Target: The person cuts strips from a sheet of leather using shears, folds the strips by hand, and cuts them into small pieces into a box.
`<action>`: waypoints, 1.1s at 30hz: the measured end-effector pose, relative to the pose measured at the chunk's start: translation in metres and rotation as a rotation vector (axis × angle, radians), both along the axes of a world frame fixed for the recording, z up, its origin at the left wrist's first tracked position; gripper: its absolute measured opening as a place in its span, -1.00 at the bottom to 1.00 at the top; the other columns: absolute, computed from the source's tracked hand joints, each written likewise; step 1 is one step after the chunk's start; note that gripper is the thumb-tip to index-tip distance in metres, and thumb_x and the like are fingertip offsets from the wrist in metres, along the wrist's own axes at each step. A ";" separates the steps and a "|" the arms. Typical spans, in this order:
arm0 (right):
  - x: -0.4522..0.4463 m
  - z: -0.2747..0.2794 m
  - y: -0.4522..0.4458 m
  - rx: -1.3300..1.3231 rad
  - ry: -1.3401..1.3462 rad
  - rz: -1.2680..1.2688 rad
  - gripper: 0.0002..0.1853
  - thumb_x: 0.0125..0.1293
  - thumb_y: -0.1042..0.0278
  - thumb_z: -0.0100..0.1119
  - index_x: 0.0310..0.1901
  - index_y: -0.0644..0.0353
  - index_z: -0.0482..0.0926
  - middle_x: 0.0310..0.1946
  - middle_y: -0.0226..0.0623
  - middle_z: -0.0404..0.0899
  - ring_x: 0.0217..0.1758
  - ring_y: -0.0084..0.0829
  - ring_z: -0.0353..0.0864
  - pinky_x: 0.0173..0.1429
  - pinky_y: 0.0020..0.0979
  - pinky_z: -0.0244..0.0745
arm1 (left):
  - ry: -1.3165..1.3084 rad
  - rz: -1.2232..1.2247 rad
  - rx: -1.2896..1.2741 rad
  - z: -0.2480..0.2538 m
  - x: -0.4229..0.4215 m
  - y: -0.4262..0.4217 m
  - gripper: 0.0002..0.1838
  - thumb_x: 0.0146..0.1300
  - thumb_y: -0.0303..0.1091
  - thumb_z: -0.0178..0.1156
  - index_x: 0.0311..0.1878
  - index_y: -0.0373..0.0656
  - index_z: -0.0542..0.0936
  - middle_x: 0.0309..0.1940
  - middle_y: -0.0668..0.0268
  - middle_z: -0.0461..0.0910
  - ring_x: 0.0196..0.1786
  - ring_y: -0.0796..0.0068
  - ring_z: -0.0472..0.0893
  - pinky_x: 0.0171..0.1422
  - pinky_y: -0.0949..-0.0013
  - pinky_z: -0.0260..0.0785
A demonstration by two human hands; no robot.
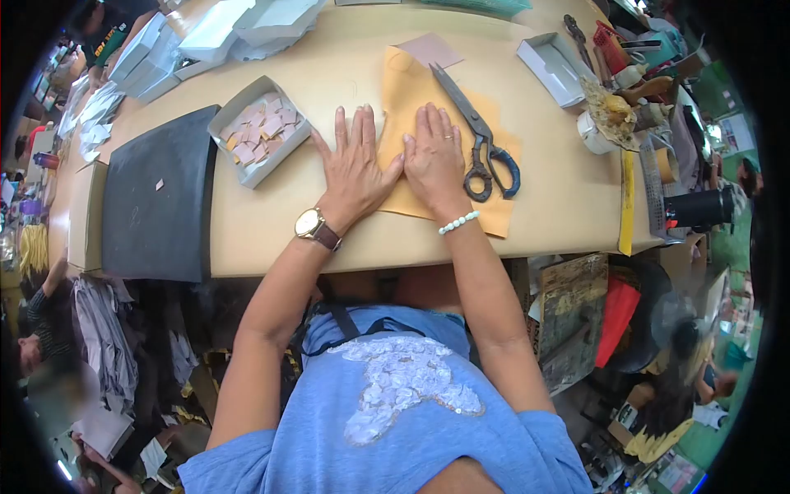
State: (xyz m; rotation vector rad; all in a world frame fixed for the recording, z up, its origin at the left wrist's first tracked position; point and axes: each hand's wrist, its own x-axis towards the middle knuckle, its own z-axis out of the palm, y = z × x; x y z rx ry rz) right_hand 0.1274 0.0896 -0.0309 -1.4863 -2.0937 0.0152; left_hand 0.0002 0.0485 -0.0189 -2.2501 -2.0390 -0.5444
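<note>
My left hand (354, 169) lies flat on the tan table, fingers spread, its thumb side at the edge of an orange-yellow sheet of material (403, 99). Flat on that sheet rests my right hand (435, 160), its fingers stretched out and close together. The two thumbs nearly meet. Neither hand grips anything. Large scissors (473, 123) with dark handles, one wrapped in blue, lie on the sheet just right of my right hand. A pinkish piece (432, 49) shows at the sheet's far edge. Left of my left hand is an open white box (239, 169) holding many small pink and yellowish pieces.
A black board (160, 222) with one small pink piece lies on the left. White boxes (214, 33) are stacked at the back left. An open white box (553, 66), a white glue-crusted pot (597, 132) and a yellow strip (627, 202) are on the right. Other people sit beyond.
</note>
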 end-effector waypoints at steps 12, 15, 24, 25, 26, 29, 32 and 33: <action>0.085 0.029 -0.053 0.003 -0.005 -0.067 -0.71 0.12 0.47 0.09 -0.08 0.29 0.50 -0.10 -0.13 0.45 -0.02 -0.16 0.45 0.07 -0.22 0.35 | 0.041 -0.091 -0.190 0.019 0.030 -0.055 -0.28 0.25 0.11 -0.10 0.31 -0.25 0.16 0.33 0.16 0.13 0.38 0.15 0.09 0.36 -0.23 -0.28; 0.090 0.027 -0.064 -0.026 -0.040 -0.036 -0.70 0.10 0.50 0.09 -0.08 0.29 0.49 -0.11 -0.14 0.44 -0.04 -0.16 0.45 0.00 -0.23 0.38 | 0.080 -0.183 -0.173 0.014 0.006 -0.042 -0.28 0.24 0.19 -0.15 0.35 -0.07 0.13 0.37 0.28 0.08 0.41 0.20 0.03 0.36 -0.26 -0.32; 0.110 0.065 -0.111 -0.509 0.141 -0.317 -0.62 -0.07 0.45 0.16 -0.15 0.26 0.38 -0.48 -0.14 0.50 -0.38 -0.04 0.53 -0.25 -0.15 0.41 | 0.399 -0.664 0.249 0.025 -0.036 0.100 -0.29 0.16 0.18 -0.01 0.28 -0.06 0.24 0.29 0.26 0.21 0.38 0.18 0.06 0.35 -0.14 -0.08; 0.112 0.065 -0.116 -0.489 0.132 -0.311 -0.64 -0.07 0.47 0.18 -0.16 0.26 0.38 -0.50 -0.16 0.51 -0.41 -0.09 0.54 -0.29 -0.19 0.41 | 0.369 -0.552 0.236 0.036 -0.035 0.101 -0.25 0.09 0.08 0.10 0.31 -0.04 0.19 0.32 0.24 0.13 0.40 0.19 0.01 0.39 -0.12 -0.18; 0.114 0.065 -0.122 -0.471 0.124 -0.303 -0.65 -0.06 0.48 0.20 -0.18 0.27 0.38 -0.52 -0.17 0.51 -0.45 -0.14 0.54 -0.33 -0.22 0.41 | 0.340 -0.440 0.220 0.049 -0.035 0.100 -0.18 0.01 -0.01 0.21 0.34 -0.02 0.13 0.36 0.22 0.04 0.42 0.21 -0.04 0.42 -0.09 -0.28; 0.121 0.064 -0.141 -0.596 0.401 -0.340 -0.71 -0.04 0.51 0.29 -0.29 0.28 0.39 -0.59 -0.28 0.48 -0.58 -0.41 0.48 -0.47 -0.39 0.35 | 0.138 -0.056 0.342 0.062 -0.039 0.072 -0.33 0.00 -0.15 0.24 0.20 -0.15 0.30 0.22 0.12 0.24 0.30 0.12 0.15 0.32 -0.03 -0.05; 0.135 0.063 -0.160 -0.817 0.572 -0.351 -0.76 -0.02 0.55 0.33 -0.41 0.26 0.40 -0.63 -0.47 0.41 -0.61 -0.69 0.34 -0.53 -0.59 0.24 | -0.076 0.189 0.136 0.048 -0.029 0.005 -0.59 0.00 -0.14 0.29 -0.19 -0.25 0.51 -0.18 0.12 0.50 -0.09 0.14 0.48 -0.03 0.20 0.30; 0.140 0.063 -0.165 -0.891 0.582 -0.351 -0.77 -0.01 0.56 0.34 -0.45 0.24 0.40 -0.64 -0.54 0.38 -0.60 -0.78 0.28 -0.53 -0.66 0.20 | -0.101 0.156 0.074 0.039 -0.019 -0.016 -0.64 0.00 -0.15 0.30 -0.29 -0.26 0.51 -0.29 0.14 0.49 -0.20 0.15 0.49 -0.11 0.21 0.32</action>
